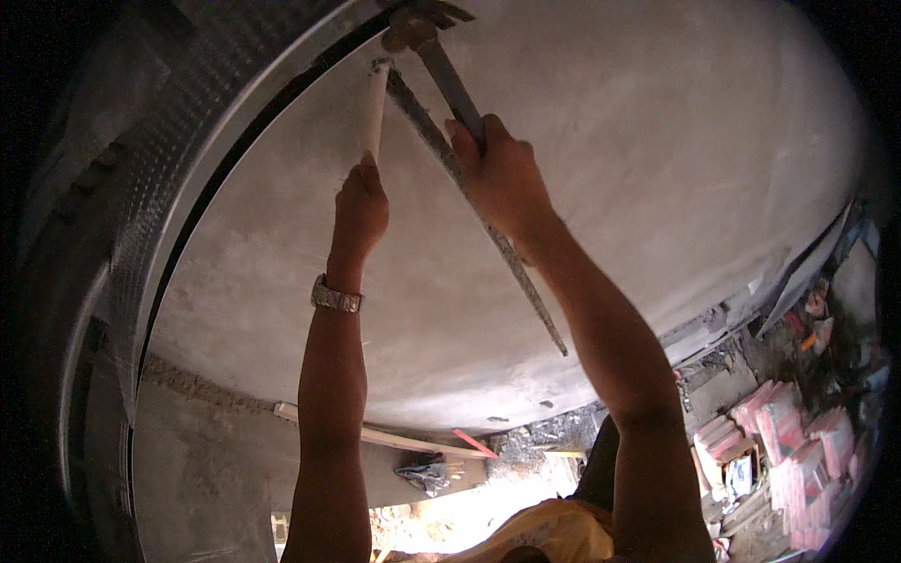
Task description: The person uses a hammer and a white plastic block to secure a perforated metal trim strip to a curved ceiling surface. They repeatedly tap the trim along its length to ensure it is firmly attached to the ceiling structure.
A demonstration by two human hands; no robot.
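Note:
My left hand is wrapped round the lower end of a white pipe. The pipe stands nearly upright against a grey plastered wall, its top at a rough dark spot. Raised to its right, my right hand grips the grey handle of a claw hammer. The hammer's head is above the pipe's top, close to the wall's upper edge; whether it touches anything cannot be made out. From that rough spot a narrow chiselled groove slants down to the right, partly behind my right hand.
A curved-looking metal frame with a perforated strip borders the wall on the left, with a dark gap beside it. Below lie a long pale strip, a dark bag and rubble. Stacked pink-and-white packs are at the lower right.

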